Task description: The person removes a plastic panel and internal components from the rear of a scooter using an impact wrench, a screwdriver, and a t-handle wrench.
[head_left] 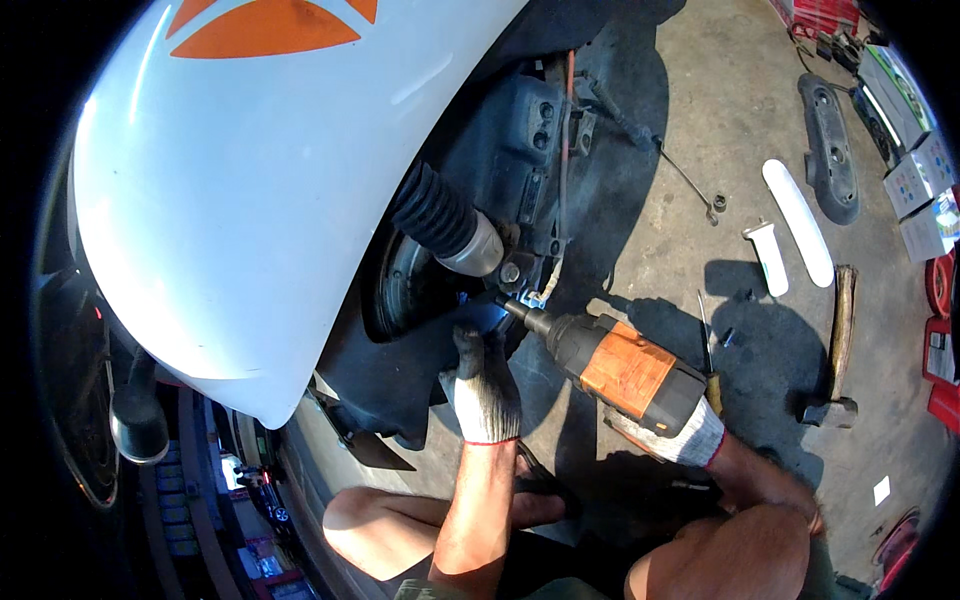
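Note:
My right hand (690,437), in a white knit glove, grips a black impact wrench (634,372) with an orange-brown band, its handle hidden under the body. The wrench's dark socket (514,308) points left at the bracket below a shock absorber (452,222) with a black ribbed boot and silver lower end. Whether the socket sits on a bolt I cannot tell. My left hand (484,392), gloved in white with dark fingers, is just below the socket. Its fingers point up beside the dark wheel-well part, apart from one another, with nothing visibly held; their tips are partly hidden.
A white body panel (230,200) with orange shapes overhangs the left. On the concrete lie a hammer (844,335), a screwdriver (708,350), a long thin tool (687,181), a loose socket (720,202), a white curved strip (798,222) and a dark oblong part (829,150). Boxes (920,165) stand right.

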`<state>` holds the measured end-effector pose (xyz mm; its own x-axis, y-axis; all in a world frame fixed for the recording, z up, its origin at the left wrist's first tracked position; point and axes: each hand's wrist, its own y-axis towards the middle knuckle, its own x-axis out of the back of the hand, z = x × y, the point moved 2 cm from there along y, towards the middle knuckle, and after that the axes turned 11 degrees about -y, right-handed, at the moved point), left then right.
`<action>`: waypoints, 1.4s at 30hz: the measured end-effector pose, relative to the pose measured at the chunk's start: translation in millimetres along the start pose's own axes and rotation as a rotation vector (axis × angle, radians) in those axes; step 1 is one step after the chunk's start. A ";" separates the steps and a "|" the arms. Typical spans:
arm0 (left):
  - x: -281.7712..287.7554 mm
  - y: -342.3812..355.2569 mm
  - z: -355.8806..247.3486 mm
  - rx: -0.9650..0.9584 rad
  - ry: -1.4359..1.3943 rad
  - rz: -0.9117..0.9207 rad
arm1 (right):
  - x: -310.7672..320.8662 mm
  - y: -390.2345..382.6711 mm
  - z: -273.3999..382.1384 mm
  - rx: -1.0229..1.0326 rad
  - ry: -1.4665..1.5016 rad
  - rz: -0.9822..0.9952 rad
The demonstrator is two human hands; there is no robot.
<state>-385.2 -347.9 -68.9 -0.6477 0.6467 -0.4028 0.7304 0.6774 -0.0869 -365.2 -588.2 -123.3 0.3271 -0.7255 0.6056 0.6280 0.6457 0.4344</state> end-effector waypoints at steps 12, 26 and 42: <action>0.4 -3.2 -14.9 0.019 0.057 -0.026 | -3.4 14.9 13.1 -0.257 0.645 0.033; 15.4 1.0 -20.3 -0.045 0.060 -0.014 | 0.8 22.1 15.7 -0.300 0.697 0.060; -13.2 -11.6 -9.5 0.152 0.094 0.137 | 18.0 -122.9 -35.9 -1.116 1.542 -0.276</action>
<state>-387.1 -361.0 -53.9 -0.5523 0.7637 -0.3343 0.8326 0.5248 -0.1768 -411.2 -689.1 -189.6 0.0100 -0.7219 -0.6919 0.6594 0.5250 -0.5382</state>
